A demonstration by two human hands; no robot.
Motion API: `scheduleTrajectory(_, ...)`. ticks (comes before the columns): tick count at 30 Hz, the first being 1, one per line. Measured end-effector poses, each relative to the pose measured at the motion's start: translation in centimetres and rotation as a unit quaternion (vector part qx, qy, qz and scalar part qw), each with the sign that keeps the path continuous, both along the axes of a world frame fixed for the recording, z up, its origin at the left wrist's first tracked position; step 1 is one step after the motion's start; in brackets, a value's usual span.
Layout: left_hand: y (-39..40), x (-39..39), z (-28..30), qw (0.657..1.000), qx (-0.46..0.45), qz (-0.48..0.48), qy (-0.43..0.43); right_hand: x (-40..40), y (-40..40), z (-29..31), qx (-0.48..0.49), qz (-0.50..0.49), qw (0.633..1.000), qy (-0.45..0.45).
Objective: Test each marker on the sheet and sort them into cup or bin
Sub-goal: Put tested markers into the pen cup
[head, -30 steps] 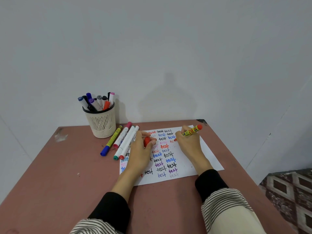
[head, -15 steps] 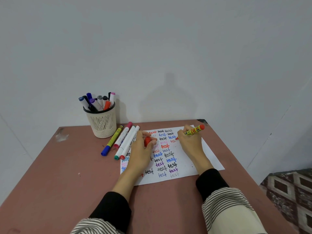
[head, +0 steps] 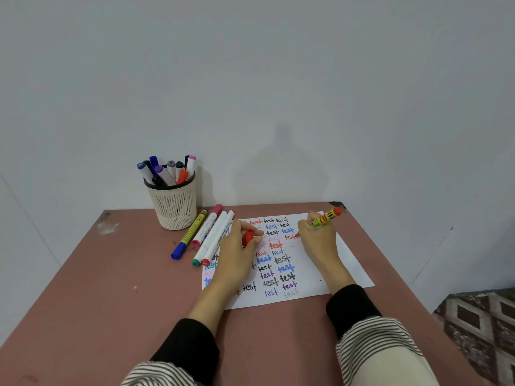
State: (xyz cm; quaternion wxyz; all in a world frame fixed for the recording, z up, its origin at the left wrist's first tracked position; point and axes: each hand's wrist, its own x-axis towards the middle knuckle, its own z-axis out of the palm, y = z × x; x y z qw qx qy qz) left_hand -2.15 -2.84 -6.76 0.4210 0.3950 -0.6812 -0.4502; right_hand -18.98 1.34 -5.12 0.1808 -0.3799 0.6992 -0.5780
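Left hand covers the left part of the white paper sheet; several "test" words there show only in fragments. Small red cap mostly buried in its fingers. Lower barrels of the markers in the cream slatted cup hidden (colours read from caps only). Print on the yellow marker too small to read. Brown table cut off at the bottom edge.

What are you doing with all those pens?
A person is testing markers. The right hand writes "test" with a yellow-and-red marker on the sheet, while the left hand grips its red cap. Four more markers lie beside the sheet, and others stand in the cup.
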Motion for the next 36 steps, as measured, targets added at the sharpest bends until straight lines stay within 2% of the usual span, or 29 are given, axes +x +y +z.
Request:
scheduleTrajectory(4,0.2,0.2,0.5,1.000,-0.025,0.013,-0.001,0.1,0.1,-0.1,-0.027,-0.020,0.999,0.011)
scheduleTrajectory(8,0.2,0.8,1.5,0.996,-0.053,0.034,0.060,0.9,0.4,0.7,-0.079,-0.030,0.996,-0.031)
scheduleTrajectory(12,0.0,0.9,1.7,0.996,-0.007,0.054,0.076,2.5,0.4,1.3,-0.104,0.013,0.979,-0.177)
scheduleTrajectory(16,-0.2,0.9,1.1,0.996,-0.003,0.071,0.060,4.1,-0.1,1.6,-0.129,0.067,0.922,-0.358)
scheduleTrajectory(20,-0.4,1.2,1.1,0.995,-0.005,0.071,0.063,4.3,0.0,2.1,-0.167,0.088,0.884,-0.428)
scheduleTrajectory(25,-0.8,1.1,0.8,0.995,0.011,0.064,0.076,4.4,0.0,2.0,-0.152,0.077,0.911,-0.374)
scheduleTrajectory(32,-0.6,0.7,0.9,0.992,0.046,0.006,0.117,4.4,-0.2,1.7,-0.137,0.088,0.929,-0.333)
scheduleTrajectory(36,-0.3,0.7,0.5,0.998,0.012,0.012,0.053,4.2,-0.1,1.5,-0.109,0.096,0.940,-0.310)
